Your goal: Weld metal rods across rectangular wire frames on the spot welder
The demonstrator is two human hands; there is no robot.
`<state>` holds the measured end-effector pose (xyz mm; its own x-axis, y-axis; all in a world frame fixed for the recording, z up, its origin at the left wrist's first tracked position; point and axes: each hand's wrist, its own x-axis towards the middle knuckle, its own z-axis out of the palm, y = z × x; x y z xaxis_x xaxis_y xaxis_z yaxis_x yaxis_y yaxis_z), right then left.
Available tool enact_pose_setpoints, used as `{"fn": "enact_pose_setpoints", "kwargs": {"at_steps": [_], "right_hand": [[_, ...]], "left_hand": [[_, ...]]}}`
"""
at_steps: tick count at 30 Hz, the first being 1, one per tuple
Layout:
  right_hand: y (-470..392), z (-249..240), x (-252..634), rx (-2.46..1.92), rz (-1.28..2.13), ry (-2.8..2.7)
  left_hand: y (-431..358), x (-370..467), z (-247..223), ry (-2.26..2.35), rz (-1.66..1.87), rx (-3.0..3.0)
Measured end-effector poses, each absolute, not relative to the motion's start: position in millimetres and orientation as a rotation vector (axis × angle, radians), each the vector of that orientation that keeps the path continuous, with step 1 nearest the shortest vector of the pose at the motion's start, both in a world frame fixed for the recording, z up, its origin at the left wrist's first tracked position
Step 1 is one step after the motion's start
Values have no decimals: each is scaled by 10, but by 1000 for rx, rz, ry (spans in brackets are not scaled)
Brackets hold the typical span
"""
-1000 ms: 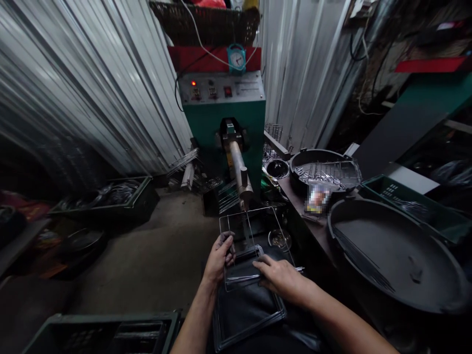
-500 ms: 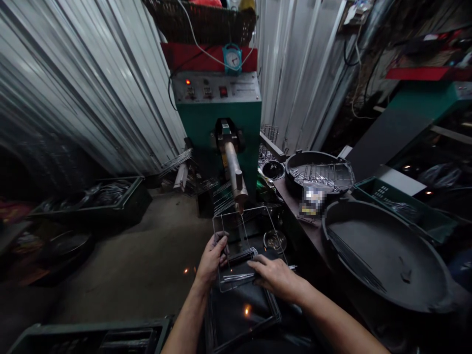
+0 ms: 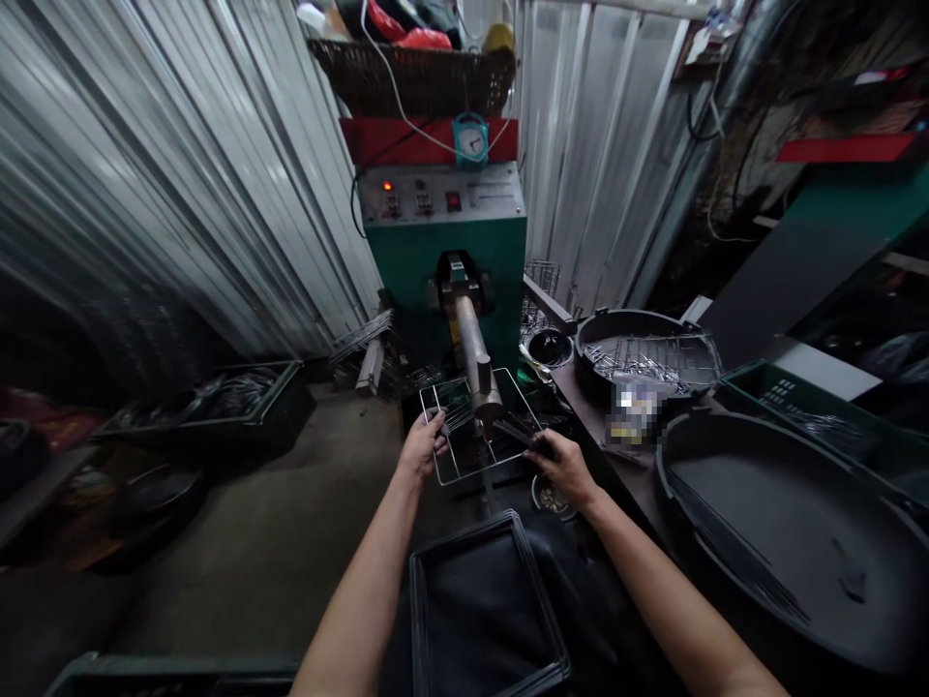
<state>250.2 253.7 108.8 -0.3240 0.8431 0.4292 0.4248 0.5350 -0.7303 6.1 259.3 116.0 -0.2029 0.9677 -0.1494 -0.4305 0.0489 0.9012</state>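
Note:
A thin wire frame (image 3: 457, 478) with crossing wires lies level at the welding machine's electrode arm (image 3: 475, 353), around the tip. My left hand (image 3: 424, 443) is closed on its left side. On the right, my right hand (image 3: 562, 467) grips the frame's right side and also holds several thin rods (image 3: 517, 433) pointing toward the tip. Stacked rectangular wire frames (image 3: 417, 620) rest on dark cloth below my hands.
The green machine (image 3: 446, 242) stands ahead. To the right are a round pan of wire pieces (image 3: 645, 363), a large dark pan (image 3: 784, 513) and a green crate (image 3: 805, 407). Another crate (image 3: 268, 407) is at left. A small bowl (image 3: 552, 496) sits near my right hand.
Both hands have moved forward with the wire frame, up to the electrode tip. My right hand has shifted from above the stack to the frame's right side. Sparks are gone.

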Motion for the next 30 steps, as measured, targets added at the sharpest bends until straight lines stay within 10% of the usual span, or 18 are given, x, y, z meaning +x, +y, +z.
{"fn": "enact_pose_setpoints", "kwargs": {"at_steps": [21,30], "right_hand": [[2762,1288,2411,-1029,522,-1922],[2016,143,2835,-1341,1210,-566]], "left_hand": [[2869,-65,1142,1126,1526,562],[1789,109,1002,1094,1394,575]]}}
